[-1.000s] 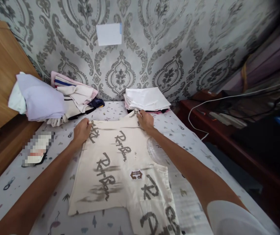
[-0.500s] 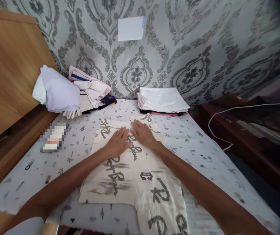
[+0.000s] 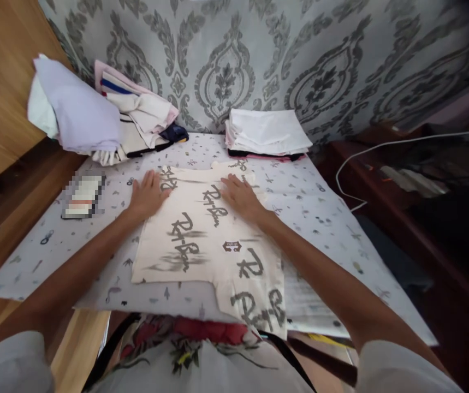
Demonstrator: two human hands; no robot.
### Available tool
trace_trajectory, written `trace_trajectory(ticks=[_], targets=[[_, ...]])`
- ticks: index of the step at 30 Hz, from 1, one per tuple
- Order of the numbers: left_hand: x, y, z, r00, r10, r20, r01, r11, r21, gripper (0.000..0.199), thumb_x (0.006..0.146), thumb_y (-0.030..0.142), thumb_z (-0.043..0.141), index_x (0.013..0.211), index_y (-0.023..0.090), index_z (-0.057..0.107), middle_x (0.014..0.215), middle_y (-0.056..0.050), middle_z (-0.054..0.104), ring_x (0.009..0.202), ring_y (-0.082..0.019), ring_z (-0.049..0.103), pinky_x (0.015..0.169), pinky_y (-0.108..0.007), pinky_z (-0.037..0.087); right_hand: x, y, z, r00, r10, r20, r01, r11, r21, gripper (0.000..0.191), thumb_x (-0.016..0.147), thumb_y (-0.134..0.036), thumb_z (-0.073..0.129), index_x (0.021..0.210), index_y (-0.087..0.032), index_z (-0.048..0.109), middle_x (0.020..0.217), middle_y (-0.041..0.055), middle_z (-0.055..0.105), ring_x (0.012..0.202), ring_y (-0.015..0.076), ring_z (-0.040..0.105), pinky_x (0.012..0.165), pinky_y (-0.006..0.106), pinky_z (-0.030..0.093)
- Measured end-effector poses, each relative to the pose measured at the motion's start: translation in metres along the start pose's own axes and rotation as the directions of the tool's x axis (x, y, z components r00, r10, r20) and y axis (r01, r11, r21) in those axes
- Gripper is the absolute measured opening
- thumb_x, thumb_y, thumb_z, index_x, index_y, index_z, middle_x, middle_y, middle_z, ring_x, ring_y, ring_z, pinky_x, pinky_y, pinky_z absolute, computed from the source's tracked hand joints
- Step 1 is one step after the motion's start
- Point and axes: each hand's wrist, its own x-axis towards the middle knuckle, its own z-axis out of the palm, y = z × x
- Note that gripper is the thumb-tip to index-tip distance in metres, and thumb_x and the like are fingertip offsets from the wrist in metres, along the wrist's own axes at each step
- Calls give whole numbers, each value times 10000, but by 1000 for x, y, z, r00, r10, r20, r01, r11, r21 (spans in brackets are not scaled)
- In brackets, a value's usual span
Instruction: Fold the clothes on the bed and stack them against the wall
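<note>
Shirt point(image 3: 201, 229) was laid unfolded, one sleeve point(image 3: 263, 305) at the front edge of the sheet point(image 3: 324, 218); spreading was judged nearly complete, smoothing possibly left. Left hand point(image 3: 149, 197) and right hand point(image 3: 241, 199) were splayed, nothing gripped.

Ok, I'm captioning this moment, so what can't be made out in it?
In the head view:
Left hand and right hand: palms, hidden by their backs.
Cream shirt: underside, hidden by its upper side.
Patch: lettering, too small.
White cable: cut off by right edge.
</note>
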Motion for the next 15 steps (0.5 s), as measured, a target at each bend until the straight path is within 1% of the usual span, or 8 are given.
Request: trace_trajectory(ticks=[1,3,5,7,8,9,11,15], targets=[[-7,8,0,999,38,-31,-38,999,-3,729,1013,504,273,1574,44,198,1658,-214,137,1544,-332,82,1211,-588,70,-16,-6,0,1000,-29,-5,29,1000,5,558,1045,-428,312,1506,-127,400,1611,186,313,1517,294,221,1204,553,208],[-27,27,3,980,193,-47,-194,981,-20,741,1015,528,262,1588,69,163,1666,-195,123,1546,-320,71,1223,-553,75,-52,-20,2,993,-114,-25,114,993,5,550,1047,-450,304,1508,-167,400,1617,162,311,1518,284,221,1198,567,230],[-54,45,9,920,391,7,-390,920,-43,742,1019,558,237,1593,94,162,1666,-170,156,1546,-287,96,1233,-493,117,-90,-35,8,976,-215,-28,215,976,-14,535,1050,-440,313,1512,-183,396,1619,150,313,1520,268,221,1203,560,240],[-81,53,15,835,549,47,-547,836,-41,734,1024,576,209,1591,111,185,1657,-155,208,1543,-260,135,1236,-464,131,-123,-44,15,956,-292,-25,291,956,-37,516,1052,-410,334,1500,-168,414,1609,162,328,1519,262,224,1211,542,242],[-93,53,17,801,597,49,-596,802,-27,727,1026,578,202,1590,119,196,1651,-150,228,1540,-254,154,1238,-461,127,-138,-46,17,949,-312,-31,311,949,-47,503,1052,-389,346,1495,-163,422,1604,168,336,1518,259,226,1215,534,243],[-103,49,18,780,625,43,-625,781,-9,716,1028,577,203,1590,133,207,1647,-144,244,1537,-251,170,1238,-462,122,-151,-46,18,945,-325,-42,323,945,-54,491,1051,-366,361,1494,-163,424,1600,170,342,1518,256,228,1217,527,244],[-119,36,17,765,644,21,-644,764,27,682,1033,564,220,1593,174,218,1642,-123,266,1532,-250,193,1238,-466,121,-174,-42,16,935,-348,-70,344,937,-58,494,1042,-327,403,1511,-173,397,1598,168,348,1518,252,225,1220,521,253],[-138,6,9,750,662,5,-661,749,49,631,1040,531,287,1604,273,168,1643,-65,278,1522,-236,229,1237,-446,134,-211,-32,2,909,-405,-93,403,914,-43,601,1016,-273,484,1573,-200,272,1597,151,357,1521,257,210,1215,524,282]])
